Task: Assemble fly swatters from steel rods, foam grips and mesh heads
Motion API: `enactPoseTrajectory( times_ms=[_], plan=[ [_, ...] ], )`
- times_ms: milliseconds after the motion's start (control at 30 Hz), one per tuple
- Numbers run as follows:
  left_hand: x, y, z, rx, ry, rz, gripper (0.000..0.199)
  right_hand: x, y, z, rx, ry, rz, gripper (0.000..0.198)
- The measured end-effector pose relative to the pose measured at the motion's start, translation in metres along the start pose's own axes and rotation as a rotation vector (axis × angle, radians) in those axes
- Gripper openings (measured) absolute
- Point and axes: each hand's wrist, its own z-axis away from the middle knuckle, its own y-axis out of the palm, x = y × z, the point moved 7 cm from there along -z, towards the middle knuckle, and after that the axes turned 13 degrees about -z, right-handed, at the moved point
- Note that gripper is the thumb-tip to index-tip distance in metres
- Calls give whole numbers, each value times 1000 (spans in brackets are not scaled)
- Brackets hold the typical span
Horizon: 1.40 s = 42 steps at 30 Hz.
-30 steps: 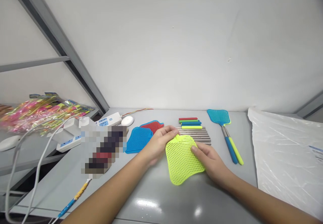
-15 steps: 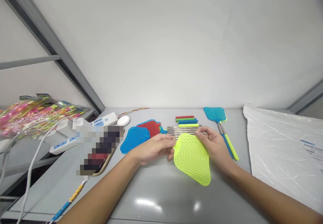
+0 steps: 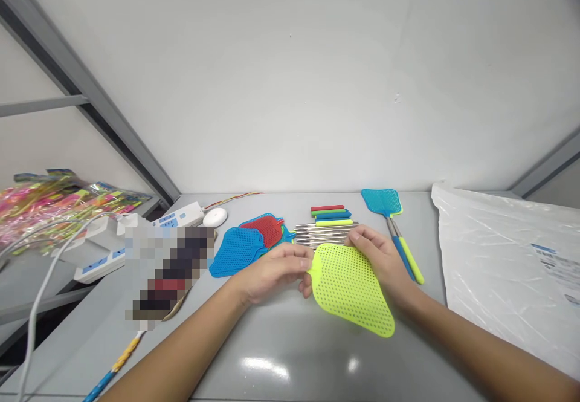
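Observation:
A yellow-green fly swatter head (image 3: 353, 287), a perforated plastic sheet, is held above the table. My left hand (image 3: 278, 272) pinches its narrow neck end between thumb and fingers. At its far upper edge, my right hand (image 3: 376, 254) has closed fingers on the rim. Just behind lie several metal rods (image 3: 324, 233) side by side. Beyond them sit coloured handles (image 3: 330, 215) in red, green, blue and yellow. On the left, blue swatter heads (image 3: 238, 248) overlap a red swatter head (image 3: 267, 230). To the right lie swatters with handles (image 3: 383, 202), in blue and yellow-green.
A white plastic package (image 3: 507, 269) covers the table's right side. On the left are a pixelated phone-like object (image 3: 174, 275), a power strip (image 3: 181, 215), a round white device (image 3: 214, 217) and cables. Bagged colourful items (image 3: 67, 208) lie on a shelf at far left.
The yellow-green swatter head has turned slightly, its lower end swinging to the right. Both hands keep their hold. The whole view has shifted a little.

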Motion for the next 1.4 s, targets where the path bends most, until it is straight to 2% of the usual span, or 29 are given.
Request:
enactPoseTrajectory(
  times_ms=[167,267,367,500,600,767,900,1033,1167,1400],
  plan=[
    [-9,-18,-5,-359,16,-20,25,-5,9,7,139,-78,318,20],
    [-12,-23,-4,-446,3,-24,26,-14,21,14,296,-102,539,14],
    [-10,-26,-2,-390,-47,-70,26,-23,29,19,411,-81,654,11],
    [-6,-32,4,-284,-129,-246,28,-25,31,21,434,-77,734,11],
    [-3,-30,4,-191,-150,-425,31,-18,28,18,370,-143,830,14],
    [3,-21,-3,-202,-156,-763,34,-5,15,7,185,-271,1173,17],
    [2,-6,-8,-229,-35,-1046,29,-1,14,0,178,-424,1503,15],
    [4,11,-9,-173,70,-1279,25,-4,13,-4,172,-465,1714,13],
    [5,20,-10,-134,114,-1396,24,-7,12,-6,161,-455,1782,9],
    [-2,20,-10,-202,171,-1447,22,-10,14,-4,197,-484,1823,10]
  ],
)
